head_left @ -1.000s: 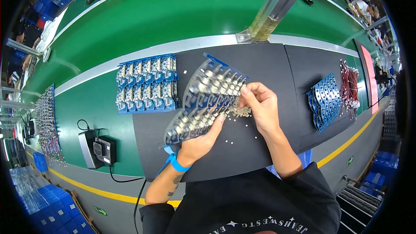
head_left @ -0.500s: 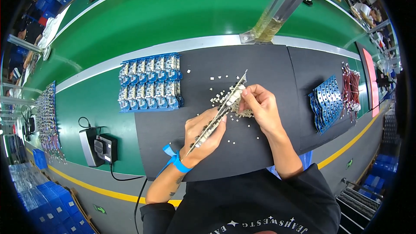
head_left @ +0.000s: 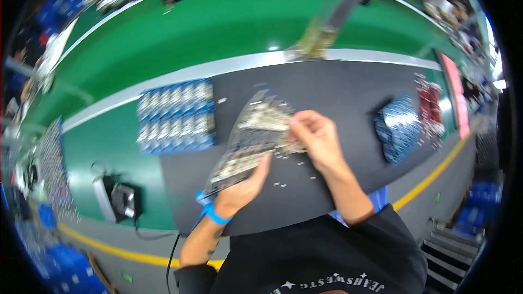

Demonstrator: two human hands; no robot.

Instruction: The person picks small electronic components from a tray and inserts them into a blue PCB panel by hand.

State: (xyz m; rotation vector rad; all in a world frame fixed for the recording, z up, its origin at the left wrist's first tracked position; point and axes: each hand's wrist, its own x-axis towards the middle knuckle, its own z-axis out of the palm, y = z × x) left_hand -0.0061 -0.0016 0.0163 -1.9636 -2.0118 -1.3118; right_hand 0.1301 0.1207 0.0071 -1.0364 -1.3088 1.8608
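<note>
My left hand (head_left: 244, 189) grips the lower edge of a panel of circuit boards (head_left: 248, 144), tilted above the black mat. Rows of pale parts show on its face, smeared by motion. To the right of the panel my right hand (head_left: 318, 139) is closed in a pinch, thumb against fingers; what it holds, if anything, is too small to make out. Just under that hand lies a pile of small white connectors (head_left: 297, 148), partly hidden by the panel and fingers. Several loose connectors are scattered nearby on the mat (head_left: 261, 215).
Stacked blue circuit boards (head_left: 177, 114) lie at left, with a black boxy device (head_left: 126, 201) and its cable nearer. At right are a blue board stack (head_left: 400, 130), red wire bundles (head_left: 430, 103) and a pink strip (head_left: 456, 95). A metal post (head_left: 346, 0) rises behind the mat.
The panel has turned from nearly edge-on to show its face. My left hand has shifted slightly left and down; my right hand has moved slightly left. The whole view has shifted and blurred.
</note>
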